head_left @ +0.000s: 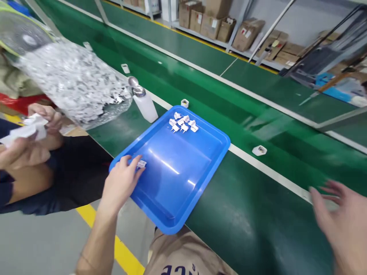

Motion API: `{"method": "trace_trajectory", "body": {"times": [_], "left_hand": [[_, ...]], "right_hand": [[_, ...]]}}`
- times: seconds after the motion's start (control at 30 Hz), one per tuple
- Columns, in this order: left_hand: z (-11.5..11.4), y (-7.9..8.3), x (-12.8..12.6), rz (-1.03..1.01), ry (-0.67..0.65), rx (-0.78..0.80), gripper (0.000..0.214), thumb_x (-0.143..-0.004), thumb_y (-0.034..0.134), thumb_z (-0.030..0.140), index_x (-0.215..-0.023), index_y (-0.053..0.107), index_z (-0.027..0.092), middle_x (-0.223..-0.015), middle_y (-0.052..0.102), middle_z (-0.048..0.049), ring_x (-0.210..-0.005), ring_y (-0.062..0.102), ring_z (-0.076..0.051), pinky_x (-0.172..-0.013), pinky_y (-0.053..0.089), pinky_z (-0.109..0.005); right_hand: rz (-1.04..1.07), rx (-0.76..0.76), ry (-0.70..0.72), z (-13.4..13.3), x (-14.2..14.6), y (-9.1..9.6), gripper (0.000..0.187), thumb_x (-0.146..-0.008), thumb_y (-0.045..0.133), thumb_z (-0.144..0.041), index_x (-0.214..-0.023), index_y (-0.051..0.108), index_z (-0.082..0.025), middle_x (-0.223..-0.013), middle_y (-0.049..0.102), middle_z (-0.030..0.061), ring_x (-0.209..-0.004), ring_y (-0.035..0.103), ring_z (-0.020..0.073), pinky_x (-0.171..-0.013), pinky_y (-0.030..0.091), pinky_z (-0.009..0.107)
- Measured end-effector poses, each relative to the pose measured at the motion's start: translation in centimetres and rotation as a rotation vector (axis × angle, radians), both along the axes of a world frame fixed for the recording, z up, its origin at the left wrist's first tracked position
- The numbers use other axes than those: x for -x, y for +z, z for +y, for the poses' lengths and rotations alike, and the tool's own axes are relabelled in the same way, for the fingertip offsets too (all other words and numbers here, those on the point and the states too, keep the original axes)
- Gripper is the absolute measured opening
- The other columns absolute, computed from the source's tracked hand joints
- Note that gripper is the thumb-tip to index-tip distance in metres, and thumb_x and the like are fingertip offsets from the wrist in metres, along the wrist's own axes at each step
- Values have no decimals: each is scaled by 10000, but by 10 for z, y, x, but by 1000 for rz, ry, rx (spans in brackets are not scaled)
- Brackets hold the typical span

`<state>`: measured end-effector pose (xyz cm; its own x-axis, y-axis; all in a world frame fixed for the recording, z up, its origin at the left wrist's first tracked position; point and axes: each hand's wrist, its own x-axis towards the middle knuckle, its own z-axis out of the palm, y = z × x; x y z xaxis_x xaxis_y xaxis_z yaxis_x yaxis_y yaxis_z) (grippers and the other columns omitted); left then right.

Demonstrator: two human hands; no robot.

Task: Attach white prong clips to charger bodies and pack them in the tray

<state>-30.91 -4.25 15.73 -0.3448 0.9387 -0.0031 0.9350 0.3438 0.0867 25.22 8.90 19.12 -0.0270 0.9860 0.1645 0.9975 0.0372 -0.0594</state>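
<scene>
My left hand (pixel 122 181) reaches over the near left side of a blue tray (pixel 174 225). Its thumb and forefinger close on a small white plug piece (pixel 141 164), partly hidden by the fingers. At the far end of the tray lies a loose group of white two-pin plugs (pixel 184 121). Off to the right, my right hand (pixel 340 217) hovers over the green bench, blurred, fingers apart and holding nothing. Beyond the tray, a white plug housing (pixel 259 150) sits on the green conveyor belt, and another housing (pixel 185 103) stands near the tray's far edge.
A white bottle (pixel 145 107) with a metal top stands left of the tray. Behind it lies a large clear bag of white parts (pixel 77 80). At left, a co-worker's hands (pixel 34 133) hold white pieces. Another housing (pixel 125 68) is farther along the belt (pixel 206 95).
</scene>
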Motion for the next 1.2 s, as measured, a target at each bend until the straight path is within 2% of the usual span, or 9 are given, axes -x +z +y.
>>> {"method": "trace_trajectory", "body": {"times": [0.13,0.23,0.3,0.47,0.6,0.77,0.87,1.0,1.2], "left_hand": [[13,-7,-10,-41,-22,160,351,-1043,432,347,-1310,619,216,-1222,605,-126,-911,702,-239,-711,554,-306],[10,-5,-21,-173,-44,86,291,-1038,426,336,-1152,657,200,-1153,631,-97,-888,703,-220,-716,552,-295],[1,2,-30,-334,-111,-41,279,-1030,457,390,-1098,665,217,-1159,651,-77,-944,705,-215,-787,566,-295],[-28,23,-83,-750,-324,-266,251,-946,675,442,-1161,679,313,-1225,699,-10,-1089,693,-214,-892,576,-274],[-20,22,-166,-1109,-468,-189,236,-912,732,307,-1145,699,301,-1171,730,-36,-1054,699,-227,-888,587,-312],[-3,3,-280,-1359,-383,101,240,-874,759,284,-1102,695,244,-996,710,-25,-755,619,-134,-702,532,-250],[-8,-3,-321,-1364,-315,180,328,-824,804,278,-1126,682,238,-768,656,33,-686,586,-127,-668,503,-236],[-11,-1,-341,-1277,-454,212,312,-879,767,306,-1170,672,247,-850,689,20,-735,615,-138,-707,521,-252],[35,-11,-340,-815,-849,-78,467,-982,668,372,-1420,543,268,-1410,608,-98,-1282,558,-261,-1051,483,-395]], "right_hand": [[172,-33,80,90,89,-13,753,-1007,421,-688,-1424,598,-86,-1265,550,345,-1241,583,393,-850,522,487],[175,159,84,124,106,-27,587,-1013,475,-594,-1183,737,-97,-1104,623,252,-1035,659,385,-813,525,494],[189,175,125,120,97,-35,411,-1000,536,-471,-1098,748,-133,-1066,656,196,-957,675,340,-836,542,478],[300,189,409,29,57,-39,363,-994,576,-366,-1322,605,-214,-1196,691,123,-1047,679,280,-909,580,424],[361,253,654,-53,39,-42,383,-1064,476,-286,-1445,522,-271,-1265,675,117,-1117,669,283,-922,604,468],[437,197,495,-108,21,-37,593,-1013,618,-346,-1567,421,-275,-1365,598,158,-1243,594,344,-996,581,552],[613,142,470,-136,14,-29,624,-972,705,-359,-1546,459,-345,-1404,565,126,-1274,574,309,-1028,574,490],[877,20,460,-164,13,-35,381,-1026,616,-233,-1390,616,-342,-1208,660,82,-1058,672,213,-890,606,344],[1501,9,86,-167,13,-58,252,-948,740,-242,-1188,701,-308,-1123,651,55,-938,700,183,-771,612,290]]}}
